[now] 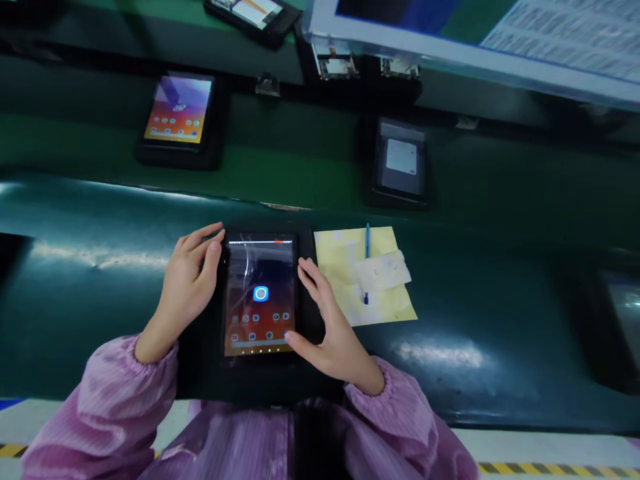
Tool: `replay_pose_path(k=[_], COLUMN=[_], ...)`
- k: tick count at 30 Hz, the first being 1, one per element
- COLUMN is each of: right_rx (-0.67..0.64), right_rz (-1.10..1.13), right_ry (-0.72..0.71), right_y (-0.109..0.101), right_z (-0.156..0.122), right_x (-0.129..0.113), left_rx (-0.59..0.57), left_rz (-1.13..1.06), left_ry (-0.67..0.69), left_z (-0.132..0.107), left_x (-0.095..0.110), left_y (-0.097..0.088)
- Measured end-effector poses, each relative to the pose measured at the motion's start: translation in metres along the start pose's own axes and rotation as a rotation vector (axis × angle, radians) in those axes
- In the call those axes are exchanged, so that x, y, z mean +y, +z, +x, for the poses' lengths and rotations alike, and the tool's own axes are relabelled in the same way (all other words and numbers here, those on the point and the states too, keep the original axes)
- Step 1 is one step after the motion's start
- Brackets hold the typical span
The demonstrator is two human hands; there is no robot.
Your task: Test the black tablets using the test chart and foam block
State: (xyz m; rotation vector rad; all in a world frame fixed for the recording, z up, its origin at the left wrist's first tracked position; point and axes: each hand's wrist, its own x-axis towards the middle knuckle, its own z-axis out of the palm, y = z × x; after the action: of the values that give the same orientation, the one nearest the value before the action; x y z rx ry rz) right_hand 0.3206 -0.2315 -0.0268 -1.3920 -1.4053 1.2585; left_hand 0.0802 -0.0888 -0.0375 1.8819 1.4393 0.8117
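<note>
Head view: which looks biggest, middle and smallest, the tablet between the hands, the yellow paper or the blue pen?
1. tablet and yellow paper: they look about alike, too close to rank.
2. blue pen: plainly the smallest.

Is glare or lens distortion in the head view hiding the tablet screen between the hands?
Head view: streaky reflection crosses the top of the tablet, icons readable; bright glare patches on the green bench; wide-angle lens bows the bench edge; left hand and right hand sharp.
</note>
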Motion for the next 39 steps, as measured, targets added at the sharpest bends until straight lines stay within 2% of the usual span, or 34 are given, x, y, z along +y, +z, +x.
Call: replay_pose_path(k=[15,18,20,24,28,33,39], right_rx=[0.046,0.059,0.071,0.083,0.094,-0.026,0.208], right_rz=[0.169,0.225,0.280,0.397,0.509,0.584,0.481], right_ry=[-0.072,-0.102,-0.116,-0.085,0.034,0.260,0.296], right_y=[-0.005,-0.009,-0.013,-0.015,-0.007,0.008,0.022], right_z=[0.000,0.000,0.000,0.002,0.003,0.003,0.000], right_x=[0.005,0.003,0.001,0.000,0.008,0.019,0.023], left_rx=[-0.043,-0.048,-0.054,0.016,0.021,-0.038,-0.177], left_rz=[-0.666,-0.765,-0.809,-0.906,-1.003,-1.107,-1.176], left_ry=[-0.326,-0.353,-0.422,-0.547,-0.499,-0.428,-0.396], left_z=[-0.002,-0.001,-0.001,-0.001,-0.004,-0.007,-0.006], left_x=[-0.002,0.002,0.006,0.016,0.025,0.025,0.025], left_y=[-0.003,-0.009,-0.016,-0.029,-0.032,-0.029,-0.028])
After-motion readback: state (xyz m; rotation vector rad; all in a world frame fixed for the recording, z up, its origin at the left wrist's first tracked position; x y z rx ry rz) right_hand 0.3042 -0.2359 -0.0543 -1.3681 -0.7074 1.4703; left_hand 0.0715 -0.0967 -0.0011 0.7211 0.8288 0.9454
